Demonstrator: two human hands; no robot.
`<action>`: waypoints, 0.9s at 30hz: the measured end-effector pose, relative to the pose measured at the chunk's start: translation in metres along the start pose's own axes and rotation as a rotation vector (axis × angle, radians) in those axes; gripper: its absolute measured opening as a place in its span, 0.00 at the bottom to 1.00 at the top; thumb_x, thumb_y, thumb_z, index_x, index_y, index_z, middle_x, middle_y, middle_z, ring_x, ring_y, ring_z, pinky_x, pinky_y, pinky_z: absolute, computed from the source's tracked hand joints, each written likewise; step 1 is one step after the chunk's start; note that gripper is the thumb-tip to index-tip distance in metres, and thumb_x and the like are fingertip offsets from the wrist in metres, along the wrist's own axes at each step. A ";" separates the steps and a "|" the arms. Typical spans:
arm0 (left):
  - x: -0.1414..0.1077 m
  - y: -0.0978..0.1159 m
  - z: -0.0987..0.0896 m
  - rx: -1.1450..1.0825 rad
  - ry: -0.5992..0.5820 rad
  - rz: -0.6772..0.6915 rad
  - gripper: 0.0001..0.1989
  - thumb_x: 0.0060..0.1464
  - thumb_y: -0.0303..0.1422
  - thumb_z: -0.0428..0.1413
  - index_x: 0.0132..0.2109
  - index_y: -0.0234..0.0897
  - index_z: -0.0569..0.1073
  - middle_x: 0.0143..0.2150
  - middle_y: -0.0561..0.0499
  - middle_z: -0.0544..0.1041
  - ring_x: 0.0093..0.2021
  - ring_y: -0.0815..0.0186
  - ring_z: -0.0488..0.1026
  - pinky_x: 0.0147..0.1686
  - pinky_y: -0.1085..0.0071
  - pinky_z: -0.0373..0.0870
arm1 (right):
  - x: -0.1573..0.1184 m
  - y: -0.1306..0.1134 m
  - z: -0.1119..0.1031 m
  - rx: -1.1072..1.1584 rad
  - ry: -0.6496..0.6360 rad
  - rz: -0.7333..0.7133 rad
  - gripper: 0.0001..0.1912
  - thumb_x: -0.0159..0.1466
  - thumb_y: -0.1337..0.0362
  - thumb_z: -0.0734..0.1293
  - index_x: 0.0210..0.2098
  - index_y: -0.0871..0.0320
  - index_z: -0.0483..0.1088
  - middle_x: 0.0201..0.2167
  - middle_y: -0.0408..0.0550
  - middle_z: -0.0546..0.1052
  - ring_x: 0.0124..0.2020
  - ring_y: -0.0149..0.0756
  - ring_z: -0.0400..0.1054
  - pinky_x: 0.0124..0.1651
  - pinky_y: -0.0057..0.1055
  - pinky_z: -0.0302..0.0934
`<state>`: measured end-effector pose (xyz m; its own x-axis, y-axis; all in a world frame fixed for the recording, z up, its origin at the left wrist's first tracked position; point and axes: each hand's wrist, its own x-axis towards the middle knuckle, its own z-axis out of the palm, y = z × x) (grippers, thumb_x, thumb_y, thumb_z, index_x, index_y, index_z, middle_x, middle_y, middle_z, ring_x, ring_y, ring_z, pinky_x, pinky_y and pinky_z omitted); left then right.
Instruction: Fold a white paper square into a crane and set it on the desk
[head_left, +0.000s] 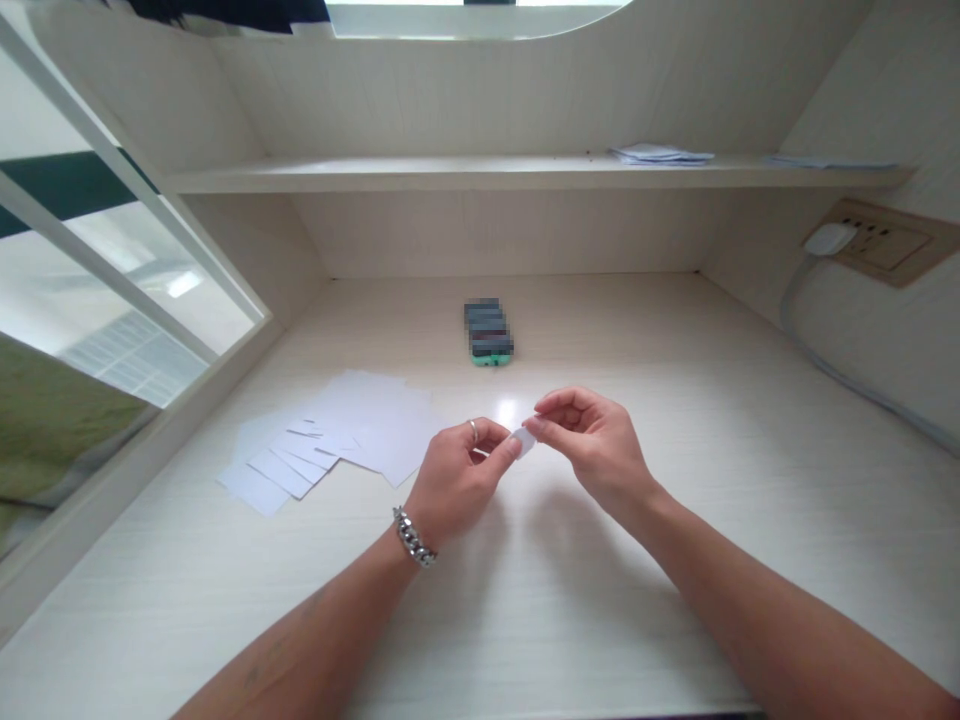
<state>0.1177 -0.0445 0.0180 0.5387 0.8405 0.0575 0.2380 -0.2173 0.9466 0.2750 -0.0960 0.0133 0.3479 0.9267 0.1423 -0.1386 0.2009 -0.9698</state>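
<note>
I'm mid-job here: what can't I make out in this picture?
All in the head view:
Small white paper: full outline partly covered by the left hand and right hand.
Dark object with a green edge: surface details blurred into blocks.
Loose papers: exact count hidden by their overlap.
Shelf papers: top faces too edge-on to read.
Dark cloth: the rest cut off by the top edge.

Left hand [459, 474] and right hand [602, 448] pinching small white piece [524, 441], loose sheets [382, 418] nearby; pale desk [645, 335] below
</note>
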 end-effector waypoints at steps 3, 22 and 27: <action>0.002 -0.001 -0.001 -0.036 -0.044 -0.004 0.10 0.53 0.38 0.59 0.33 0.33 0.77 0.30 0.48 0.79 0.29 0.67 0.72 0.31 0.72 0.67 | -0.001 0.001 -0.001 -0.073 -0.039 -0.035 0.12 0.52 0.63 0.76 0.33 0.57 0.72 0.23 0.42 0.77 0.26 0.33 0.71 0.30 0.30 0.64; 0.009 -0.009 -0.005 -0.756 -0.113 -0.260 0.11 0.45 0.36 0.67 0.30 0.33 0.77 0.29 0.51 0.75 0.31 0.71 0.70 0.33 0.74 0.67 | -0.004 0.004 0.004 -0.099 -0.153 0.003 0.09 0.57 0.60 0.72 0.35 0.58 0.75 0.32 0.48 0.79 0.33 0.36 0.73 0.34 0.33 0.68; 0.008 -0.005 -0.004 -0.648 -0.065 -0.218 0.11 0.45 0.36 0.67 0.32 0.33 0.78 0.30 0.51 0.76 0.31 0.71 0.71 0.35 0.74 0.68 | -0.007 0.006 0.004 -0.198 -0.110 -0.075 0.06 0.59 0.64 0.69 0.37 0.57 0.73 0.33 0.48 0.78 0.35 0.37 0.73 0.38 0.35 0.68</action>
<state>0.1177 -0.0344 0.0147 0.5858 0.7954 -0.1555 -0.1739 0.3108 0.9344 0.2682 -0.0999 0.0075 0.2459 0.9427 0.2252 0.0722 0.2139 -0.9742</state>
